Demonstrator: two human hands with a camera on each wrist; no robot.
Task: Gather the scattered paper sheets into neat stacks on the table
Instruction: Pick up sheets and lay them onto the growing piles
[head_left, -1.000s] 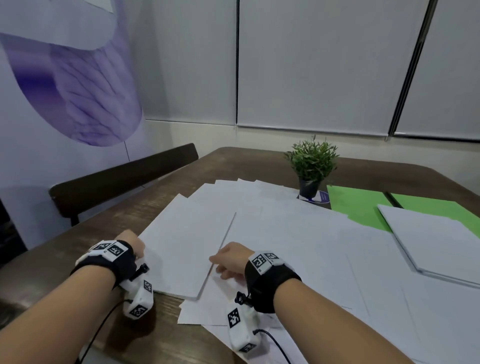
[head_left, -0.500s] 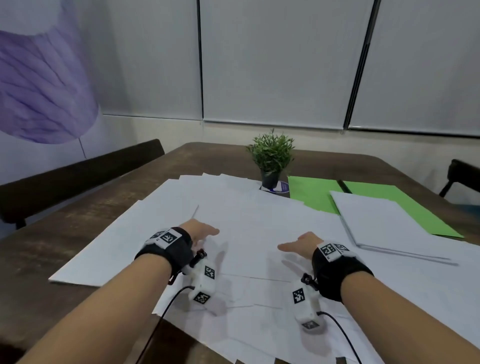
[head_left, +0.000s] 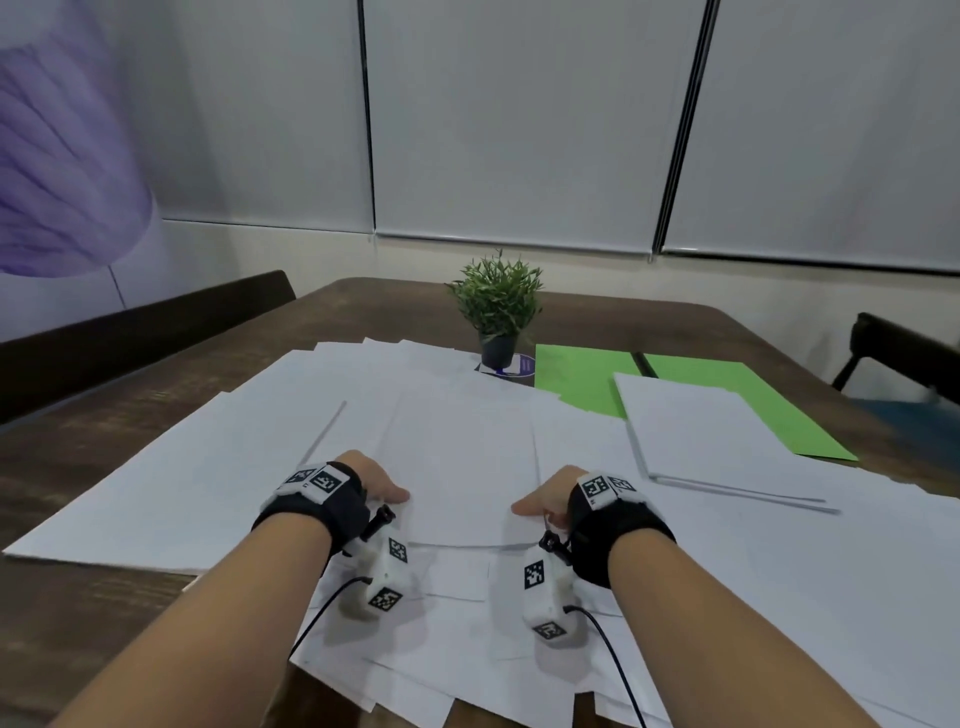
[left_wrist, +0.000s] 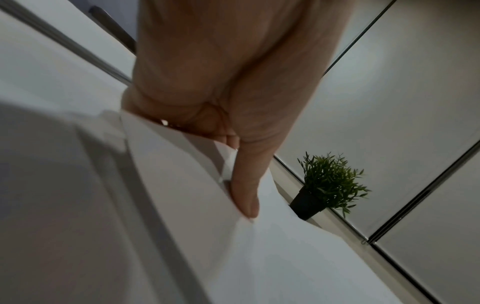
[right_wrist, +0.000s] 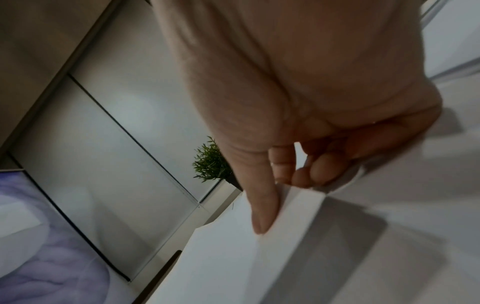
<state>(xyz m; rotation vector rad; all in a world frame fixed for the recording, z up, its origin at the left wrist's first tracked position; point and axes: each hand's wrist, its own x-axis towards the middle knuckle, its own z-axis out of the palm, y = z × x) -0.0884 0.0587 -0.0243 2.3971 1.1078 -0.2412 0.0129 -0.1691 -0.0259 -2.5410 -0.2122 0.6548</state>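
Many white paper sheets (head_left: 208, 483) lie scattered and overlapping across the brown table (head_left: 78, 623). One white sheet (head_left: 467, 488) lies in the middle in front of me. My left hand (head_left: 382, 486) pinches its near left side, thumb on top and fingers curled under the edge, as the left wrist view shows (left_wrist: 237, 174). My right hand (head_left: 540, 501) pinches the near right side the same way (right_wrist: 283, 185). A squared white stack (head_left: 717, 436) rests at the right, partly on green sheets (head_left: 582, 374).
A small potted plant (head_left: 496, 306) stands on a round coaster behind the papers. A dark bench back (head_left: 130, 338) runs along the left side and a dark chair (head_left: 904, 353) stands at the far right. Sheets overhang the table's near edge.
Both hands have left the stack at the left and moved right to the middle sheet, spread apart, and taken hold of its near edge. My view swung right.
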